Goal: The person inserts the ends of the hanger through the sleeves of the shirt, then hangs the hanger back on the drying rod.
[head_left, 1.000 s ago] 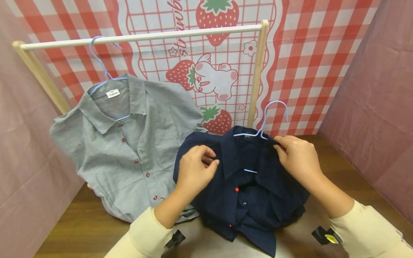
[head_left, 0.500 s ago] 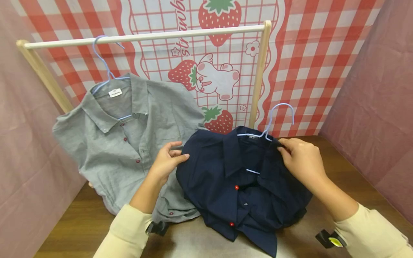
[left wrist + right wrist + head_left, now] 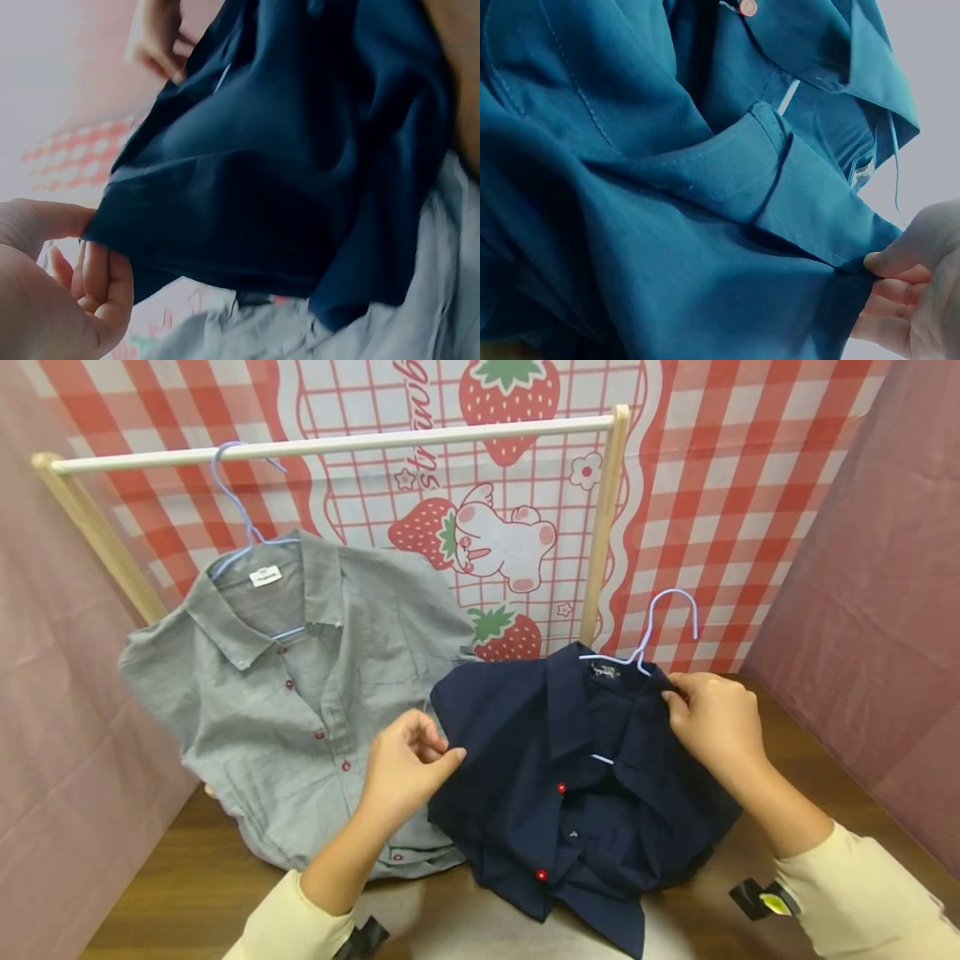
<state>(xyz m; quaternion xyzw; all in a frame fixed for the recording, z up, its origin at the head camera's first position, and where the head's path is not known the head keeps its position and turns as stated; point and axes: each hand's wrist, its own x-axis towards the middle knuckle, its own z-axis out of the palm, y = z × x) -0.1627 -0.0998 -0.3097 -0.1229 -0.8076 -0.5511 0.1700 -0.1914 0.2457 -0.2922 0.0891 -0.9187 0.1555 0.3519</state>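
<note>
A navy shirt [image 3: 510, 735] with red buttons sits on a light-blue wire hanger [image 3: 647, 635], whose hook points up above the collar. My right hand [image 3: 716, 722] pinches the shirt's shoulder just beside the collar; the right wrist view shows thumb and fingers on the cloth there. At the shirt's other side my left hand [image 3: 411, 768] pinches the sleeve edge between thumb and fingers, plain in the left wrist view [image 3: 90, 262]. To the left, a grey shirt [image 3: 375, 652] hangs on a second blue hanger [image 3: 238, 506], hooked over the rack's bar.
The wooden rack with a white bar [image 3: 420, 439] stands behind both shirts, its right post [image 3: 603, 527] just behind the navy one. A brown wooden table [image 3: 172, 877] lies underneath. A red checked strawberry cloth [image 3: 720, 485] hangs at the back, with pink cloth [image 3: 862, 610] at the sides.
My left hand has moved left off the navy shirt's front to its outer sleeve edge and taken hold there. The navy shirt and hanger have shifted slightly right and up, still in my right hand.
</note>
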